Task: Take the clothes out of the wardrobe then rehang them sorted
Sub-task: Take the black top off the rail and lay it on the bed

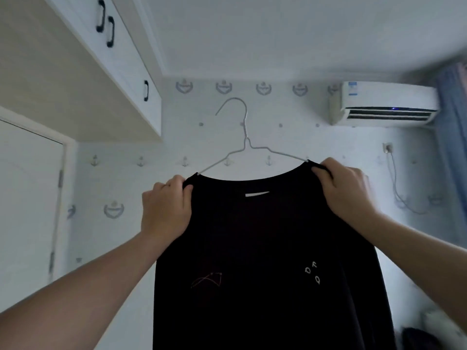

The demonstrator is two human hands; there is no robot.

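Observation:
A black T-shirt point(265, 248) with small white letters and a thin red line drawing hangs on a silver wire hanger point(245, 140), held up in the middle of the view. My left hand point(165, 208) pinches the shirt's left shoulder at the collar. My right hand point(346, 190) grips the right shoulder over the hanger's arm. The hook points up and is caught on nothing. The wardrobe's inside is out of view.
White upper cabinets point(118, 59) with black handles jut out at the top left, above a white door point(27, 198). An air conditioner point(386, 104) hangs on the patterned wall at the right, beside a blue curtain point(454, 137). A cable hangs from a wall socket point(388, 147).

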